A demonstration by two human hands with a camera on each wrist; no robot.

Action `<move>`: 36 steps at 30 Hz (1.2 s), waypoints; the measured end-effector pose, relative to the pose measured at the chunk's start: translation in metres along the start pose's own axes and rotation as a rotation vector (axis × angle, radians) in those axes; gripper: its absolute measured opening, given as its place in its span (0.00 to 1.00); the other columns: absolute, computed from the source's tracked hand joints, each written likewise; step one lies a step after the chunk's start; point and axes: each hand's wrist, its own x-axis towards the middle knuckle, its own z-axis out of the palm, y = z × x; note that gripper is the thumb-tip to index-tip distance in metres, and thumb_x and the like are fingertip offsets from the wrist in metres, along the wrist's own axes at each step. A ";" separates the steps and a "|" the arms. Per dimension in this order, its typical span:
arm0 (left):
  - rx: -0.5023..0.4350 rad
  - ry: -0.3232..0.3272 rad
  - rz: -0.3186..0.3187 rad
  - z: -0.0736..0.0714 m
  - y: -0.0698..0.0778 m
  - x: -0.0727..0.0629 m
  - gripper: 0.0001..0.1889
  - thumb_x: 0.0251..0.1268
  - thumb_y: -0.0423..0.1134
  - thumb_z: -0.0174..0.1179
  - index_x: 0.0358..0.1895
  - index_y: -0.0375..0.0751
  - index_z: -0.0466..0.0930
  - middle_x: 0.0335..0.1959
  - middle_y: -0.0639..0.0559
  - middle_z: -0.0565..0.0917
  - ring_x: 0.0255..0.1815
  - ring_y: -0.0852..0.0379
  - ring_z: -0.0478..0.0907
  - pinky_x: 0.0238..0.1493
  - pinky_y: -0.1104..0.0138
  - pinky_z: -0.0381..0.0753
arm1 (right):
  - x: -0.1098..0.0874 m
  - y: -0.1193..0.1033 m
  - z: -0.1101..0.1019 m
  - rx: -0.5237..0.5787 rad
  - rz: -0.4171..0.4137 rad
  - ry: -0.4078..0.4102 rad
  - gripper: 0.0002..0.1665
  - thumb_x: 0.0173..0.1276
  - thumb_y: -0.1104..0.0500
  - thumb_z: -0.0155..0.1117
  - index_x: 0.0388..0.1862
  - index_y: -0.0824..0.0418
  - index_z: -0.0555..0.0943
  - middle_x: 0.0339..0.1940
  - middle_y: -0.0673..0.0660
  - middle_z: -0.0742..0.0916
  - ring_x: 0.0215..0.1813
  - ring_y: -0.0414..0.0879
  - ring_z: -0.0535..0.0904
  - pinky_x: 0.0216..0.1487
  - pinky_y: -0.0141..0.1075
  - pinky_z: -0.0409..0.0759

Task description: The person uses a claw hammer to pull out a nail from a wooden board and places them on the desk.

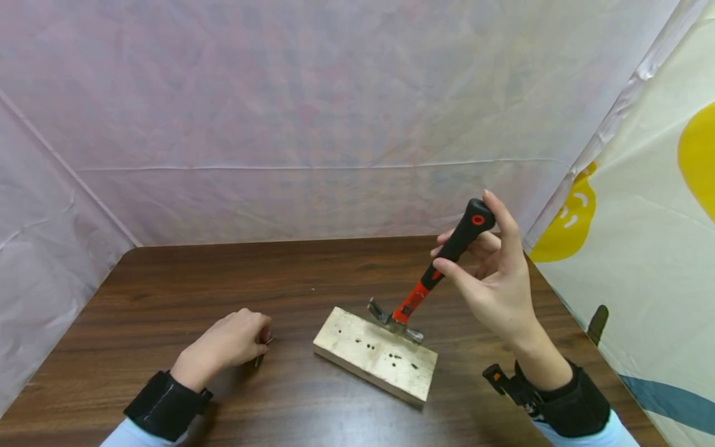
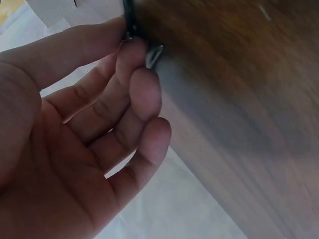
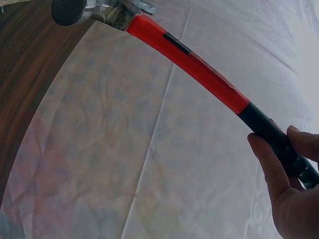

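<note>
My right hand [image 1: 499,279] holds a claw hammer [image 1: 410,302] by its black grip, between thumb and fingers; the handle is tilted, with the head low. In the right wrist view the hammer's red shaft [image 3: 184,64] and round steel face [image 3: 70,11] show. The head overlaps the far edge of a pale wooden block [image 1: 357,360] with several dark holes or marks; contact cannot be told. Left of the block, my left hand [image 1: 231,341] is low over the table. Its thumb and fingers pinch a thin dark nail-like metal piece [image 2: 129,17], partly hidden by the fingertips.
The brown wooden table [image 1: 167,285] has its far edge against a pale hanging cloth [image 1: 307,124]. On the right hangs a white cloth with yellow shapes [image 1: 566,223]. Black bands [image 1: 167,403] circle the wrists.
</note>
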 end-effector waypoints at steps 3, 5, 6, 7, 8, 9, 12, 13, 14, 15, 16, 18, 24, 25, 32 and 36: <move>-0.002 -0.010 -0.013 -0.003 -0.004 -0.003 0.10 0.60 0.30 0.73 0.32 0.45 0.80 0.26 0.57 0.77 0.25 0.59 0.72 0.28 0.61 0.75 | 0.000 0.000 0.000 -0.002 0.000 -0.003 0.57 0.62 0.80 0.69 0.83 0.63 0.49 0.48 0.71 0.83 0.44 0.56 0.87 0.37 0.40 0.88; 0.006 -0.008 -0.026 -0.004 -0.007 -0.004 0.10 0.60 0.30 0.73 0.32 0.45 0.80 0.26 0.56 0.77 0.25 0.59 0.73 0.28 0.61 0.76 | 0.000 0.000 0.000 -0.007 0.002 -0.005 0.57 0.62 0.80 0.69 0.83 0.63 0.49 0.48 0.71 0.83 0.44 0.55 0.87 0.37 0.40 0.88; 0.014 -0.004 -0.030 -0.005 -0.009 -0.005 0.10 0.60 0.31 0.73 0.31 0.45 0.80 0.26 0.56 0.77 0.25 0.59 0.73 0.28 0.61 0.75 | 0.000 -0.001 0.000 -0.008 0.004 -0.006 0.57 0.62 0.80 0.69 0.83 0.63 0.49 0.48 0.71 0.83 0.44 0.55 0.87 0.37 0.40 0.88; 0.021 -0.004 -0.033 -0.005 -0.010 -0.006 0.10 0.60 0.31 0.73 0.31 0.45 0.79 0.26 0.56 0.77 0.25 0.59 0.73 0.28 0.61 0.75 | 0.000 -0.001 0.000 -0.010 0.006 -0.007 0.57 0.62 0.80 0.69 0.83 0.63 0.49 0.48 0.71 0.83 0.44 0.55 0.87 0.37 0.39 0.88; 0.026 -0.001 -0.039 -0.005 -0.011 -0.006 0.10 0.60 0.31 0.74 0.31 0.45 0.79 0.25 0.56 0.76 0.25 0.59 0.72 0.27 0.61 0.75 | 0.000 -0.001 0.000 -0.012 0.008 -0.008 0.57 0.62 0.80 0.69 0.83 0.63 0.49 0.48 0.71 0.83 0.44 0.55 0.87 0.37 0.39 0.88; 0.031 0.003 -0.044 -0.005 -0.012 -0.007 0.11 0.60 0.32 0.74 0.30 0.45 0.79 0.25 0.56 0.76 0.25 0.59 0.72 0.27 0.61 0.75 | 0.000 0.000 0.000 -0.011 0.010 -0.009 0.58 0.61 0.81 0.69 0.83 0.63 0.49 0.48 0.71 0.83 0.44 0.56 0.87 0.37 0.39 0.88; 0.037 0.010 -0.054 -0.005 -0.014 -0.008 0.11 0.60 0.33 0.74 0.29 0.44 0.79 0.24 0.55 0.76 0.24 0.58 0.72 0.27 0.61 0.75 | 0.000 0.000 0.001 -0.006 0.017 -0.011 0.58 0.61 0.81 0.69 0.83 0.62 0.49 0.48 0.71 0.83 0.45 0.56 0.87 0.37 0.40 0.88; 0.035 0.012 -0.054 -0.005 -0.015 -0.008 0.11 0.60 0.33 0.74 0.29 0.44 0.79 0.24 0.55 0.76 0.24 0.58 0.72 0.27 0.61 0.75 | 0.000 0.000 0.001 -0.005 0.018 -0.011 0.58 0.61 0.81 0.69 0.83 0.62 0.49 0.48 0.71 0.83 0.45 0.56 0.87 0.37 0.40 0.88; 0.036 0.015 -0.055 -0.005 -0.015 -0.008 0.10 0.60 0.33 0.74 0.29 0.44 0.79 0.24 0.55 0.76 0.24 0.58 0.72 0.27 0.61 0.76 | 0.000 0.000 0.001 -0.003 0.020 -0.012 0.58 0.61 0.81 0.69 0.83 0.62 0.49 0.48 0.71 0.83 0.45 0.56 0.87 0.38 0.40 0.88; 0.036 0.017 -0.056 -0.005 -0.015 -0.008 0.10 0.60 0.33 0.74 0.29 0.44 0.80 0.24 0.55 0.76 0.24 0.58 0.72 0.28 0.61 0.76 | 0.000 0.000 0.001 -0.002 0.022 -0.013 0.58 0.61 0.81 0.69 0.83 0.62 0.49 0.48 0.71 0.83 0.45 0.56 0.87 0.38 0.40 0.88; 0.035 0.019 -0.057 -0.006 -0.015 -0.009 0.10 0.60 0.33 0.74 0.29 0.44 0.80 0.25 0.55 0.76 0.25 0.58 0.72 0.28 0.61 0.76 | 0.000 0.000 0.001 0.000 0.022 -0.013 0.58 0.61 0.81 0.69 0.83 0.62 0.49 0.48 0.71 0.83 0.45 0.56 0.87 0.38 0.40 0.88; 0.035 0.022 -0.056 -0.006 -0.015 -0.009 0.10 0.60 0.33 0.74 0.29 0.43 0.80 0.25 0.55 0.76 0.24 0.58 0.72 0.28 0.61 0.76 | 0.000 0.000 0.002 0.003 0.026 -0.015 0.58 0.60 0.82 0.69 0.83 0.62 0.50 0.48 0.71 0.83 0.45 0.56 0.87 0.38 0.40 0.88; 0.051 0.018 -0.052 -0.007 -0.014 -0.013 0.12 0.62 0.35 0.73 0.27 0.45 0.78 0.23 0.57 0.76 0.23 0.60 0.72 0.26 0.62 0.74 | -0.001 0.001 0.002 0.000 0.040 -0.029 0.59 0.60 0.82 0.69 0.83 0.62 0.50 0.48 0.72 0.83 0.45 0.56 0.87 0.38 0.40 0.88; 0.066 0.033 -0.045 -0.008 -0.013 -0.013 0.12 0.63 0.37 0.73 0.27 0.46 0.77 0.22 0.57 0.75 0.22 0.60 0.72 0.25 0.62 0.74 | -0.001 0.001 0.002 0.000 0.041 -0.031 0.59 0.60 0.82 0.69 0.83 0.62 0.50 0.48 0.72 0.83 0.45 0.56 0.87 0.38 0.40 0.88; 0.174 0.448 0.189 -0.010 0.009 -0.005 0.09 0.62 0.39 0.74 0.29 0.45 0.82 0.23 0.58 0.79 0.22 0.62 0.76 0.26 0.61 0.77 | 0.002 -0.001 0.005 0.003 0.030 -0.037 0.58 0.60 0.82 0.69 0.83 0.63 0.51 0.48 0.71 0.83 0.45 0.56 0.87 0.39 0.42 0.88; 0.064 0.630 0.324 -0.010 0.035 0.006 0.07 0.63 0.39 0.74 0.36 0.41 0.86 0.32 0.53 0.85 0.32 0.56 0.82 0.36 0.57 0.82 | 0.005 -0.003 0.010 0.004 0.028 -0.050 0.57 0.61 0.81 0.69 0.83 0.63 0.51 0.48 0.71 0.83 0.45 0.56 0.87 0.39 0.43 0.88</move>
